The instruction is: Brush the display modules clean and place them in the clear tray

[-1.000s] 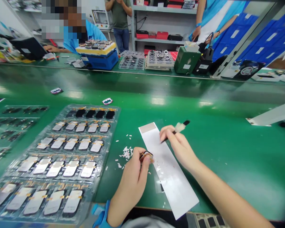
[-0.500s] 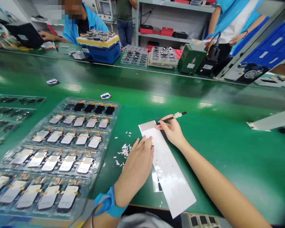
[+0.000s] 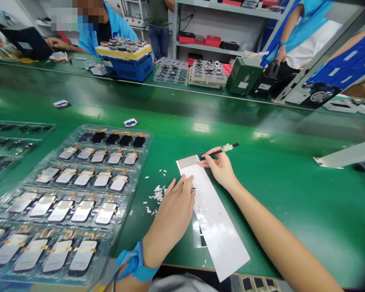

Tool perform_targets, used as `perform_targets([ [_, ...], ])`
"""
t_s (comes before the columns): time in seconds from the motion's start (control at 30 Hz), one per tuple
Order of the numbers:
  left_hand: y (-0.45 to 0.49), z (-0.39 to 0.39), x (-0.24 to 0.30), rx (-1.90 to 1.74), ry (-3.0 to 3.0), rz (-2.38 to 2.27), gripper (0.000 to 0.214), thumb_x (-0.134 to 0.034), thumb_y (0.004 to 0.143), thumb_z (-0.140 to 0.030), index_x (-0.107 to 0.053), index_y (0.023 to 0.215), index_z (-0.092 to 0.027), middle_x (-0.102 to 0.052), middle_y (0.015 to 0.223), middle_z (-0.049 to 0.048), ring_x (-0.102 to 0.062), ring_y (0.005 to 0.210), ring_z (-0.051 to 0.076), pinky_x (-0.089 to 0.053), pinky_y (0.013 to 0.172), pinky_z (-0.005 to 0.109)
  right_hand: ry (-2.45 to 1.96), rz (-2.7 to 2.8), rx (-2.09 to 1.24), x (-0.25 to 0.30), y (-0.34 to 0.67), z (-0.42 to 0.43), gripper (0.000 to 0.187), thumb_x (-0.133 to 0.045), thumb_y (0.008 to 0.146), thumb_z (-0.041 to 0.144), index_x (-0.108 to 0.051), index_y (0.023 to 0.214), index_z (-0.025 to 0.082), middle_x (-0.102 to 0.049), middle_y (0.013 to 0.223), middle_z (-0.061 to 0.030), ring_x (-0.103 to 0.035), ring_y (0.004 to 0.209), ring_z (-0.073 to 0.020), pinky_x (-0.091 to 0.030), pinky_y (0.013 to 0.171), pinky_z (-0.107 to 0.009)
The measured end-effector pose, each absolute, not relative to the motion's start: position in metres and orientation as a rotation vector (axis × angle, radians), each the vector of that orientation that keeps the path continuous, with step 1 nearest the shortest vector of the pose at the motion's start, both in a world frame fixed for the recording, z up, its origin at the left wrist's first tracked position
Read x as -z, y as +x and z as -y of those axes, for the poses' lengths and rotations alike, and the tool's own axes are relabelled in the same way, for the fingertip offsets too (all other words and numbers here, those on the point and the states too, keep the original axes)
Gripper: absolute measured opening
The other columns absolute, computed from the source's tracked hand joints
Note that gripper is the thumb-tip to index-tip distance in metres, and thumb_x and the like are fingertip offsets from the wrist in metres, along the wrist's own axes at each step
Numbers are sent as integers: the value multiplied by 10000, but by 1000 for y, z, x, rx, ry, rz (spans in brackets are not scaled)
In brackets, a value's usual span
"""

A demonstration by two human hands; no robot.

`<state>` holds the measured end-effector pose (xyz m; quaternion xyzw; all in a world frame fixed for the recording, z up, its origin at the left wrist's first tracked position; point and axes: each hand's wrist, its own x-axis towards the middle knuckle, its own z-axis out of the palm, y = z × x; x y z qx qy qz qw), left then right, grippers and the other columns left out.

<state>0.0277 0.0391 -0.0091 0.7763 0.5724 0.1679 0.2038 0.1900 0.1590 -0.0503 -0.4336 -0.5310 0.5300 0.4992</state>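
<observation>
A long white sheet (image 3: 222, 231) with a grey strip at its far end lies slantwise on the green bench. My left hand (image 3: 178, 198), in a blue wristband, rests on the sheet's left edge with fingers stretched out. A small dark thing shows by one finger, too small to name. My right hand (image 3: 220, 168) is closed round a slim black pen-shaped tool (image 3: 214, 153), whose rear end has a pale wrapping. Its tip is at the sheet's far right corner. Small white scraps (image 3: 158, 194) are scattered left of my left hand.
At left stands a clear tray (image 3: 121, 207) with rows of small screens, and another tray (image 3: 10, 142) lies beyond it. Two small parts lie farther back, one a white-rimmed piece (image 3: 130, 122). A blue box (image 3: 129, 69) and co-workers are across the bench.
The view has shifted slightly, so the bench things sit a little farther left. Both hands keep nearly the same pose on the sheet. A co-worker at back right has moved an arm.
</observation>
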Motion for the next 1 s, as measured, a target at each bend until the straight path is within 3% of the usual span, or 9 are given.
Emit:
perform_targets([
  [0.27, 28, -40, 7, -446, 2114, -1589, 323, -333, 1031, -161, -435, 1325, -78, -563, 1424, 207, -434, 1413, 284, -342, 1173, 536, -999, 1322, -1330, 39, 191, -155, 426, -818, 691, 540, -569, 813, 216, -684, 726, 5, -734, 713, -171, -647, 704, -329],
  [0.5, 29, -41, 7, -492, 2117, -1603, 318, -335, 1030, -162, -431, 1325, -88, -594, 1380, 210, -452, 1399, 285, -347, 1153, 531, -980, 1321, -1368, 24, 202, -153, 384, -825, 721, 475, -565, 833, 215, -740, 799, -22, -749, 762, -175, -644, 767, -350],
  [0.63, 29, -40, 7, -545, 2129, -1608, 242, -339, 1029, -148, -463, 1237, -139, -634, 1321, 159, -546, 1301, 256, -349, 1137, 514, -996, 1334, -1357, 32, 206, -154, 396, -820, 718, 494, -553, 833, 224, -730, 797, -16, -751, 778, -179, -638, 759, -343],
  [0.83, 28, -42, 5, -579, 2121, -1661, 160, -341, 1035, -155, -490, 1090, -174, -677, 1176, 112, -617, 1122, 236, -419, 1018, 458, -939, 1465, -1418, 35, 210, -155, 379, -824, 710, 506, -575, 781, 230, -727, 774, -24, -752, 829, -205, -596, 892, -392],
  [1.0, 30, -47, 4, -538, 2126, -1711, 282, -364, 1033, -174, -454, 1299, -155, -673, 1119, 116, -589, 1055, 287, -449, 875, 454, -889, 1555, -1491, 27, 214, -154, 351, -809, 737, 498, -579, 786, 237, -741, 784, -25, -751, 844, -207, -592, 883, -386],
])
